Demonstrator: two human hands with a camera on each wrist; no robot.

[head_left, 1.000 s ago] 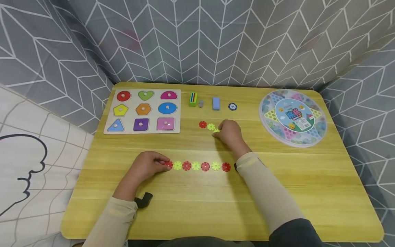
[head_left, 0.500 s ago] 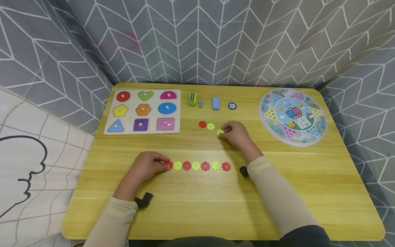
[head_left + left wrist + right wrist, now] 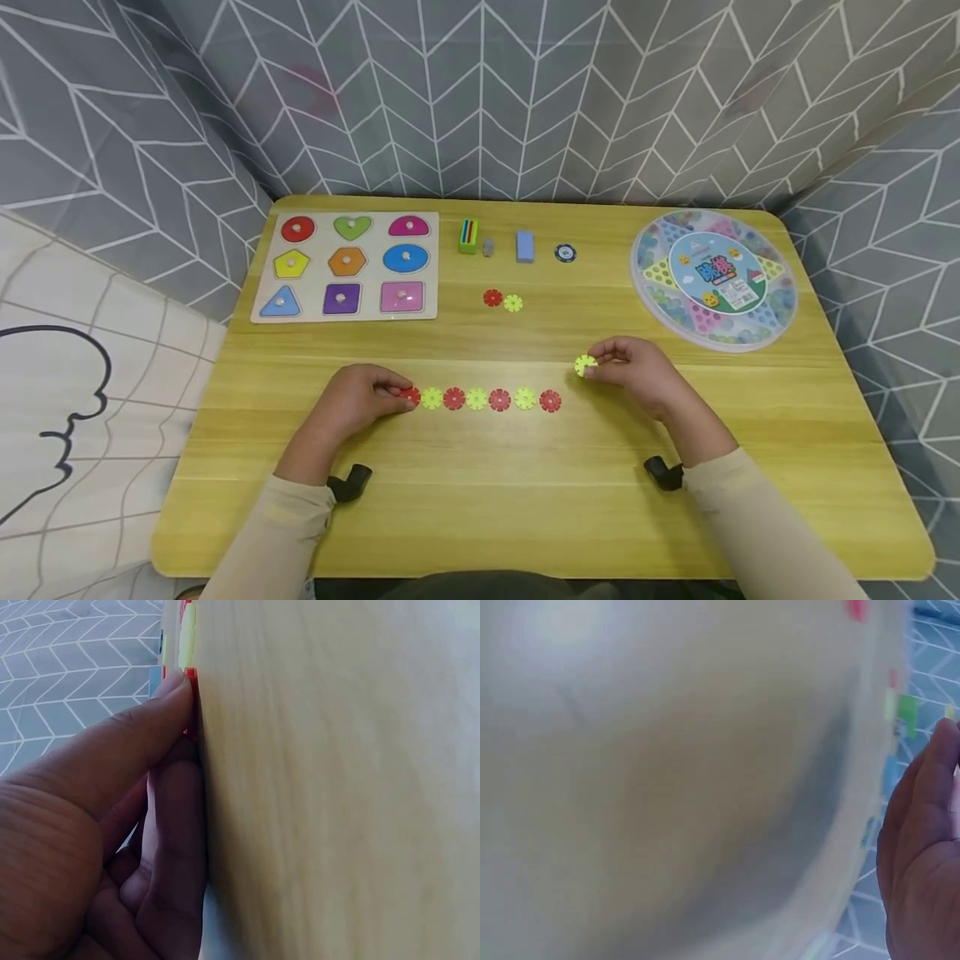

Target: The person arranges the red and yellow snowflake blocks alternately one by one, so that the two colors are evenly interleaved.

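The row of flat plastic snowflake discs (image 3: 480, 400), alternating red and yellow-green, lies on the yellow wood-grain table (image 3: 525, 517) with its long axis running left to right, parallel to the near edge. Your left hand (image 3: 358, 402) rests at the left end of that row, its fingertips (image 3: 178, 681) curled onto and pressing the end red disc (image 3: 409, 397) against the table. The right end of the row finishes in another red disc (image 3: 550, 402).

Your right hand (image 3: 637, 375) is right of the row and slightly farther from you than its line. It pinches a single yellow-green snowflake disc (image 3: 585, 365) between thumb and fingertips, held just beyond and to the right of the row's last red disc, apart from it. The right hand is therefore the nearer hand to the open end. From the pinched disc, that end lies left and slightly toward you.

Two loose discs, a red one (image 3: 492, 298) and a yellow-green one (image 3: 513, 303), sit farther back near the table's middle, well apart from both hands.
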